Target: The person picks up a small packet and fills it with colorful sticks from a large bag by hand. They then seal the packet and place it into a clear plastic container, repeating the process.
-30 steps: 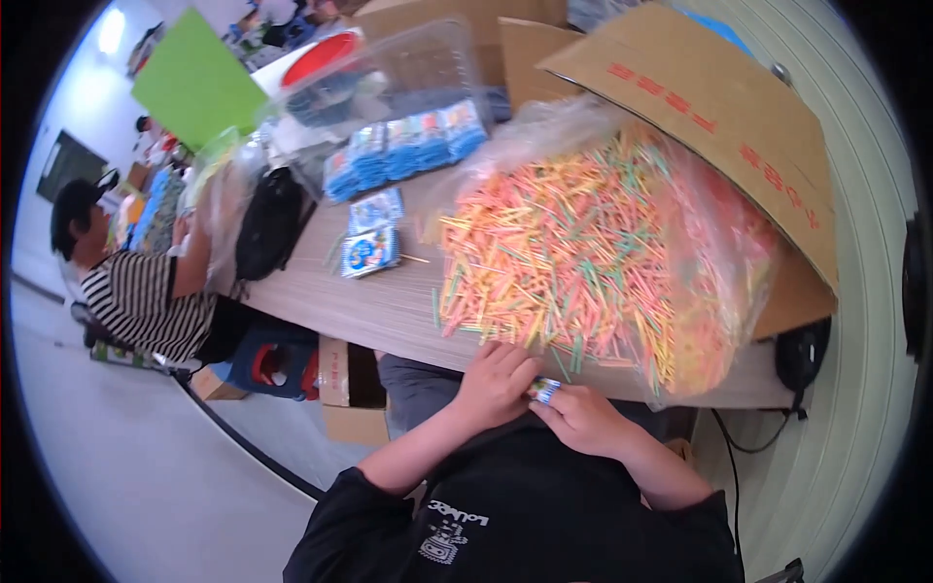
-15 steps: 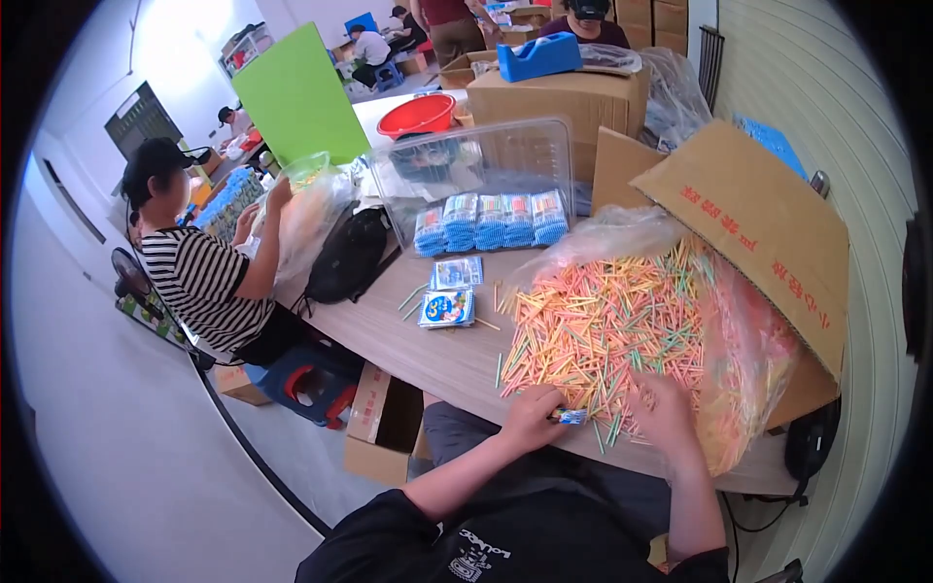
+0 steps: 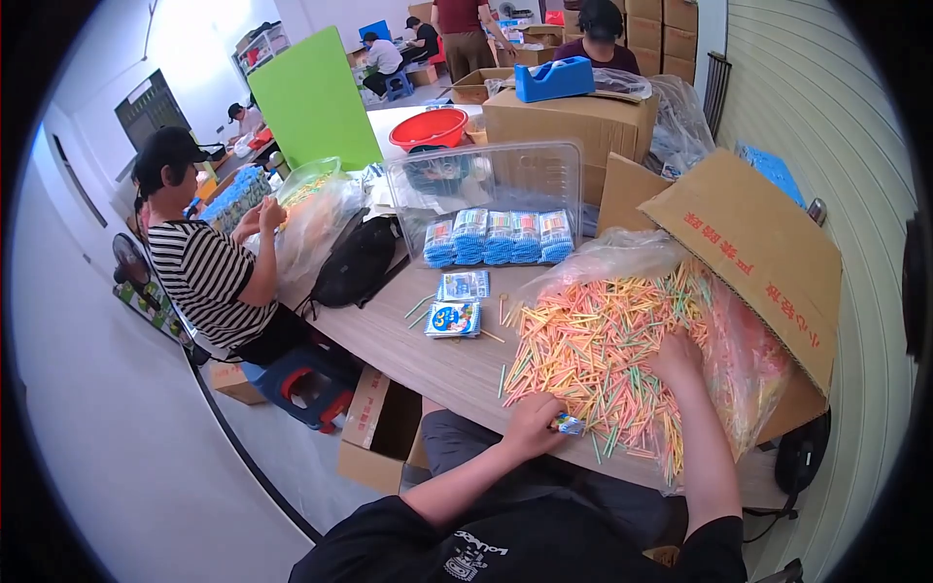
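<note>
Both hands are working at the near edge of the worktop (image 3: 408, 350). Left hand (image 3: 533, 423) is curling closed around a small blue-and-white packet (image 3: 568, 425), pinching it between thumb and fingers just at the near fringe of the coloured sticks (image 3: 593, 340). Right hand (image 3: 677, 358) is lying palm-down on the heap of sticks, fingers loosely spread and pressing into them; whether it is gripping any is not clear. The sticks are spilling out of a clear plastic bag (image 3: 748, 360) that is sitting inside a tipped cardboard box (image 3: 768, 253) at the right end of the worktop. Further left, two flat blue packets (image 3: 457, 306) are lying near the middle, and a clear plastic tub (image 3: 486, 185) with a row of blue bundles (image 3: 498, 237) is standing at the far edge. At the left end, a person in a striped shirt (image 3: 204, 277) is handling a plastic bag.
</note>
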{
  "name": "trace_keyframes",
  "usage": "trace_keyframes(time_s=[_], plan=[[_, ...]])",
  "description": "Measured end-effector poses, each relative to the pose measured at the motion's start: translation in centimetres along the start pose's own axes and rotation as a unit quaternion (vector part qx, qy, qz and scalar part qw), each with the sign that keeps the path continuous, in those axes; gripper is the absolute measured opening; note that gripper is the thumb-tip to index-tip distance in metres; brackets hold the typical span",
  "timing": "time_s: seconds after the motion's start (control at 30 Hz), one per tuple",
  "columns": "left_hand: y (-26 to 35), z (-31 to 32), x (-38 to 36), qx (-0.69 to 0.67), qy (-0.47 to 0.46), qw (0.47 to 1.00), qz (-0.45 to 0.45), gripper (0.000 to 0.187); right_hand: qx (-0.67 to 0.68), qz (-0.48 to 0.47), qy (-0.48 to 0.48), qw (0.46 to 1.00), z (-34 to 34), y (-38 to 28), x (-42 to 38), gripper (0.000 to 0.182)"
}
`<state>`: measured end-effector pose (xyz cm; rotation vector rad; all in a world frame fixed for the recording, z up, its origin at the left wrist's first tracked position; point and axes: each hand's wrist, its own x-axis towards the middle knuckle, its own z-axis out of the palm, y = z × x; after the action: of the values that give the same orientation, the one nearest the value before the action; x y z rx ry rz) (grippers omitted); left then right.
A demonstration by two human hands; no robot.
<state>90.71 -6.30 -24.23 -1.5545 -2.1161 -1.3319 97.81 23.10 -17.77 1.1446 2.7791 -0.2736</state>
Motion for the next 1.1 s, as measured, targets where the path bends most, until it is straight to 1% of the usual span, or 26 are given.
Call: trace_keyframes(time_s=[0.07,0.1,0.2,0.37,0.47,0.53,0.6,0.63,0.67,0.73,0.77,0.83,0.87,0.93,0.97,1.0,1.1], plan=[[0.0,0.0,-0.1,0.002,-0.005,1.000,-0.004,0.033,-0.051,-0.019,-0.002,0.999,-0.7,-0.5,-0.5,0.044],[0.0,0.0,-0.1,0.003,-0.011,1.000,-0.007,0.032,-0.050,-0.019,-0.001,0.999,-0.4,-0.3,-0.3,0.044],[0.3,0.4,0.1,0.002,-0.013,1.000,-0.008,0.032,-0.114,-0.032,0.038,0.992,1.0,1.1,0.9,0.041],[0.1,0.7,0.1,-0.007,-0.010,1.000,-0.013,0.030,-0.054,-0.027,0.035,0.998,1.9,1.6,1.3,0.045],[0.4,1.2,0.2,-0.009,-0.010,1.000,-0.015,0.030,-0.114,-0.028,0.006,0.993,2.4,1.9,2.1,0.055],[0.6,1.1,0.4,-0.003,-0.006,1.000,-0.018,0.029,-0.110,-0.035,0.013,0.993,0.2,0.5,0.0,0.070],[0.5,1.1,0.2,-0.006,-0.019,1.000,-0.020,0.029,-0.124,-0.051,0.009,0.991,1.0,1.0,0.7,0.083],[0.4,1.2,0.3,0.001,-0.017,1.000,-0.017,0.029,-0.121,-0.068,0.002,0.990,0.9,1.4,0.8,0.081],[0.5,1.5,0.5,-0.016,-0.036,0.999,-0.019,0.029,-0.119,-0.085,-0.005,0.989,0.8,2.2,0.9,0.079],[0.8,2.3,0.8,0.006,-0.016,1.000,-0.008,0.028,0.016,-0.048,-0.073,0.996,-1.3,3.3,0.6,0.066],[1.1,2.7,0.7,-0.009,-0.027,1.000,-0.008,0.028,0.015,-0.031,-0.080,0.996,-1.6,4.0,0.0,0.066],[1.2,2.9,0.9,-0.008,-0.003,1.000,-0.025,0.027,0.105,0.001,0.017,0.994,-2.3,4.9,-0.5,0.051],[1.3,3.0,1.1,-0.015,-0.006,1.000,-0.024,0.027,0.103,0.008,0.016,0.995,-1.6,5.8,-0.1,0.051],[1.4,2.9,1.2,-0.002,-0.003,1.000,-0.024,0.027,0.229,0.004,0.125,0.965,1.8,7.4,1.5,0.046],[1.5,2.9,1.1,0.006,0.000,1.000,-0.025,0.027,0.290,0.000,0.178,0.940,1.9,7.3,1.3,0.044],[1.5,3.0,1.0,0.006,0.000,1.000,-0.025,0.027,0.290,0.000,0.177,0.941,1.9,7.4,1.1,0.044],[1.5,3.3,1.2,0.009,-0.007,1.000,-0.009,0.027,0.426,-0.042,0.176,0.887,1.6,7.6,0.5,0.045]])
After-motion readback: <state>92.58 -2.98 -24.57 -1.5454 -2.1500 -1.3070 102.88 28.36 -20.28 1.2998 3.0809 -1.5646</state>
